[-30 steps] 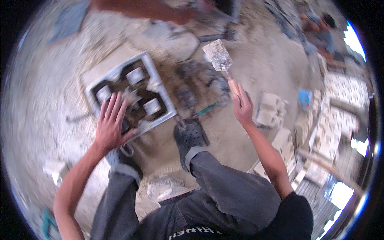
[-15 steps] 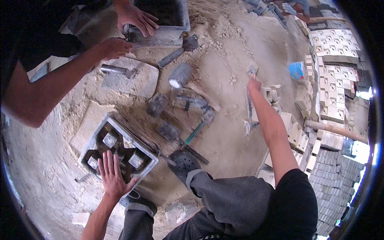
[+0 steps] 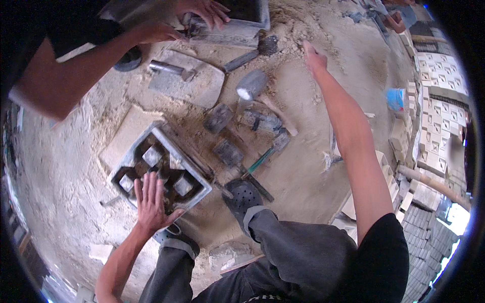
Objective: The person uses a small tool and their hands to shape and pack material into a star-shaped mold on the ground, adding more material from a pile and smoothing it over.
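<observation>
My left hand (image 3: 151,204) lies with fingers spread over the near edge of a grey metal block mould (image 3: 199,194). Several square cores (image 3: 151,156) stand inside the mould, among dark hollows. My right arm reaches far out to a heap of pale sandy mix (image 3: 293,33). There my right hand (image 3: 316,59) is closed around the handle of a small trowel. Its blade showed half a second ago, but I can hardly make it out now against the mix.
Another person's hands (image 3: 209,12) rest at a second mould (image 3: 225,35). Between us lie a flat plate (image 3: 202,91) with a hammer (image 3: 172,69), a mallet (image 3: 252,85) and several metal tampers (image 3: 228,152). Pale blocks (image 3: 442,131) and a blue bucket (image 3: 395,99) stand at right.
My right hand has moved away from me, up to the sandy heap, with the trowel. My left hand stays on the mould. The whole view has shifted a little.
</observation>
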The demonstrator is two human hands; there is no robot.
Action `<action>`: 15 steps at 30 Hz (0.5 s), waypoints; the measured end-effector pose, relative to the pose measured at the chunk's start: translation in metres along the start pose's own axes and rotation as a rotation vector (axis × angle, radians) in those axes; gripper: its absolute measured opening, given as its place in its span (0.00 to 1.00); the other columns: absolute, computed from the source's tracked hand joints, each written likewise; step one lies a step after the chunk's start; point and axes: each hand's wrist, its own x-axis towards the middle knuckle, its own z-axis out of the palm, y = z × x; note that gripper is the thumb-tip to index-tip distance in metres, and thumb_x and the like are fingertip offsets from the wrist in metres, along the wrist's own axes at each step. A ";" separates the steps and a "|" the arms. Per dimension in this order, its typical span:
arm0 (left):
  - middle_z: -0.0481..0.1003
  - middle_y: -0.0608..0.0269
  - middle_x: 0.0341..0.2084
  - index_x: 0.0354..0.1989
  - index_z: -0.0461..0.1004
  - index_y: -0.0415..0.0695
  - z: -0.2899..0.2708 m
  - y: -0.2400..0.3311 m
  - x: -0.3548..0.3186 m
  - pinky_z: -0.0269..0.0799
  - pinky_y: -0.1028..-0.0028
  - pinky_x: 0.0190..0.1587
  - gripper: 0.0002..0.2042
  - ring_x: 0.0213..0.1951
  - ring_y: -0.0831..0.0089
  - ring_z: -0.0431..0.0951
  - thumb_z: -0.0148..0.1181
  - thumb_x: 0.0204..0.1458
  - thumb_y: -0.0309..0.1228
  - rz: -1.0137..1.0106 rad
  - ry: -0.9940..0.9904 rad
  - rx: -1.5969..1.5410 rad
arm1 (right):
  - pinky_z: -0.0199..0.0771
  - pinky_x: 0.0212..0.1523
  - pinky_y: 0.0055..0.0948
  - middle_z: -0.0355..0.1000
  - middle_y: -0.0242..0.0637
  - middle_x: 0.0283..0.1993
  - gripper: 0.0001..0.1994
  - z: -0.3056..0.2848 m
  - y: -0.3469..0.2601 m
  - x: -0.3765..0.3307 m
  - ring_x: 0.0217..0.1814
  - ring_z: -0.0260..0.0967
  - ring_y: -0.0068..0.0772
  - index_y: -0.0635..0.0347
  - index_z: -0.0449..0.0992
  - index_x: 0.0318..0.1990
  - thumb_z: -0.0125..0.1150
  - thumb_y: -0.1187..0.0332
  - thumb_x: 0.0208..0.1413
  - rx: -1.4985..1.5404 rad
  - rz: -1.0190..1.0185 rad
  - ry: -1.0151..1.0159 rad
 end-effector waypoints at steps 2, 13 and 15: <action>0.55 0.44 0.71 0.69 0.58 0.37 0.004 0.007 0.012 0.35 0.43 0.74 0.50 0.74 0.48 0.51 0.62 0.45 0.64 0.151 0.038 -0.041 | 0.58 0.18 0.24 0.68 0.27 0.23 0.26 -0.028 0.008 -0.003 0.18 0.59 0.19 0.49 0.84 0.45 0.67 0.38 0.51 0.023 0.158 0.081; 0.49 0.47 0.74 0.72 0.52 0.34 -0.005 0.018 -0.008 0.37 0.54 0.76 0.52 0.76 0.54 0.46 0.50 0.51 0.68 0.235 -0.124 0.001 | 0.63 0.21 0.20 0.76 0.30 0.40 0.27 -0.112 0.052 -0.206 0.25 0.63 0.16 0.52 0.68 0.69 0.54 0.50 0.67 0.154 -0.138 -0.250; 0.47 0.40 0.73 0.71 0.49 0.29 -0.004 0.015 -0.012 0.33 0.55 0.76 0.57 0.76 0.49 0.42 0.50 0.49 0.71 0.124 -0.113 -0.006 | 0.63 0.21 0.19 0.76 0.30 0.41 0.27 -0.113 0.054 -0.252 0.25 0.63 0.15 0.54 0.66 0.70 0.53 0.53 0.68 0.114 -0.167 -0.307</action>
